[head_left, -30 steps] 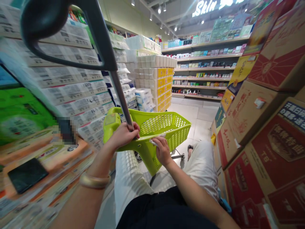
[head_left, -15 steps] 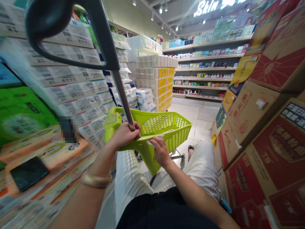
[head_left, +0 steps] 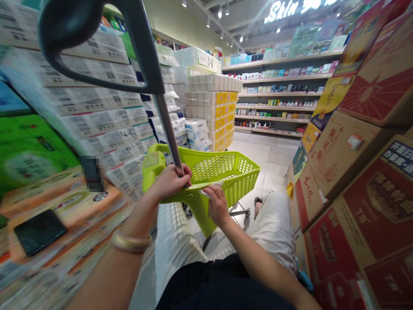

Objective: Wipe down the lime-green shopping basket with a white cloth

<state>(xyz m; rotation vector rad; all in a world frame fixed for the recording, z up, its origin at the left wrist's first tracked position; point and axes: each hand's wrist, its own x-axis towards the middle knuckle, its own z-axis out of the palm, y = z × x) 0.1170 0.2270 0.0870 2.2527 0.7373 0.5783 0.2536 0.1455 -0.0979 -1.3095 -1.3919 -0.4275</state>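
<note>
The white wipe [head_left: 220, 184] is shifted slightly along the rim of the green basket [head_left: 243, 181] since the earlier frame, towards the left hand [head_left: 171, 180]. It is pinched by the right hand [head_left: 217, 204]; the metal pole [head_left: 168, 133] is wrapped by the left fingers. Ahead of the legs [head_left: 272, 221], the basket is judged light, stiff, best gripped by rim. A lit "Skin" sign [head_left: 284, 10] is read overhead, "郎牌特曲" on a carton [head_left: 376, 191].

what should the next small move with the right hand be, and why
Probably slide the right hand and its white wipe a little along the near rim of the lime-green shopping cart: the wipe lies on that rim, bare rim stretches beyond it, and the left hand grips the metal pole, which should help steady the cart.
</note>
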